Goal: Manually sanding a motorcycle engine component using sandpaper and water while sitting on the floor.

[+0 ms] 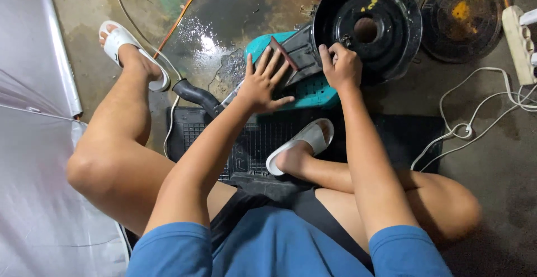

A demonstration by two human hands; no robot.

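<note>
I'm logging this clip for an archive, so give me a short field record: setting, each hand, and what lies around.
setting: person seated on a stained, wet concrete floor, legs over a black ribbed mat
left hand: open, fingers spread, pressing flat on the teal machine body
right hand: closed grip at the rim of the black round housing
footwear: white slide sandals
nearby: white power strip, white cable, orange cable

A single head-worn camera looks steeply down from close above the seated person's lap, facing forward over both forearms to a teal machine (305,81) on a floor (492,159) that is perhaps concrete.
</note>
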